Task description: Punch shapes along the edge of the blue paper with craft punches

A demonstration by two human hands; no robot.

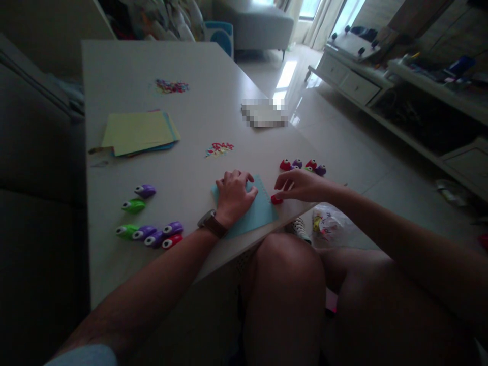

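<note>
The person's bare knees [290, 264] were nearest the camera, just below the edge of the white counter [198, 178]. Near that edge lay a sheet of light blue paper [251, 216]. The left hand [234, 193] rested on it, fingers spread and loosely bent, gripping nothing. The right hand [299, 185] was at the sheet's right side, thumb and fingers curved over a small red punch [276, 200] at the paper's edge, beside a line of small marks. The thumb seemed to touch the punch; whether the fingers gripped it could not be told.

The likeliest trouble was slipping: under so light-looking a hold, the sheet could have swivelled if the punch dragged on it, leaving marks crooked or overlapping. With paper and punch so near the edge, a careless push could have sent either to the floor [324, 137]. The right wrist might have knocked the cluster of punches [310, 164] just beyond it, and a jolt could have scattered the heap of coloured bits [219, 148] past the paper. More punches [154, 239] sat near the left forearm [152, 284], which might have nudged them by swinging outward.
</note>
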